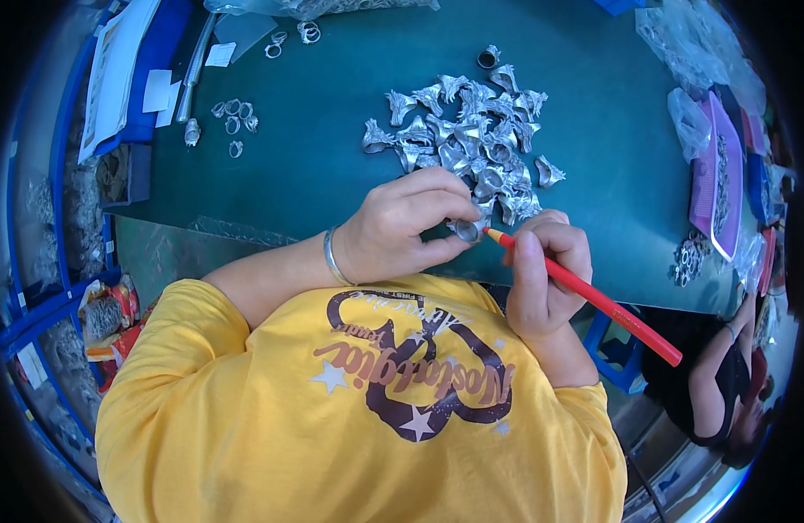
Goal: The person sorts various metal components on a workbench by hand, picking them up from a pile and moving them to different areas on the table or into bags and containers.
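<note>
Between the thumb and fingers of my left hand (410,213) is a silver metal ring (466,230), held just above the table's near edge. My right hand (550,270) grips a red pencil (613,311), whose red tip meets or nearly meets the ring; I cannot tell which. Right beyond my hands lies a heap of chunky silver rings (471,131), with one ring (549,171) a little apart on its right. A darker ring (488,57) sits at the heap's far end. My fingers hide part of the held ring.
Smaller rings (234,113) lie at the left of the green table (306,113), near a ring stick (193,74). A purple basket (705,174) stands at the right edge beside clear bags (694,52). Blue shelving (36,322) lines the left. Another person (711,375) is at the lower right.
</note>
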Tool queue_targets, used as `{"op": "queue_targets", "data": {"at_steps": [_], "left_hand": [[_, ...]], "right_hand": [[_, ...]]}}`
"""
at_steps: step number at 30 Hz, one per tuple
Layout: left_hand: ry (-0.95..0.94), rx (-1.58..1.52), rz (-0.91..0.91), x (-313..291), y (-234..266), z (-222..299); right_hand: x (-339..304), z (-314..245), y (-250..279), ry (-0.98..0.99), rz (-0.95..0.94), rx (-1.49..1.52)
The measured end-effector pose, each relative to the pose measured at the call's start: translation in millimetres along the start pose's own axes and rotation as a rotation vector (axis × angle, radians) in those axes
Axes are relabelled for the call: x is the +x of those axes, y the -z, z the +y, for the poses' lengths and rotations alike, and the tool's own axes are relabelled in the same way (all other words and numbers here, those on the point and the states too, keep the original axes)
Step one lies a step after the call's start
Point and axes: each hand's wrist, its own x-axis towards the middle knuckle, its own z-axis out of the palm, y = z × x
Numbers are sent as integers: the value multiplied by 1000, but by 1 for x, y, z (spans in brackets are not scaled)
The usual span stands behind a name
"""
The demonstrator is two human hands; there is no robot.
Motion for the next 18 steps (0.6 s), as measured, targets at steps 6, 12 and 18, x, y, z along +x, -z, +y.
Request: {"op": "queue_targets", "data": {"at_steps": [6,12,18], "left_hand": [[105,-62,41,3,3,2],[223,-161,57,0,1,2],[514,-541,120,-8,1,1]], "right_hand": [[0,5,3,24,86,154],[0,6,-3,27,95,176],[1,6,-11,-143,-32,197]]}}
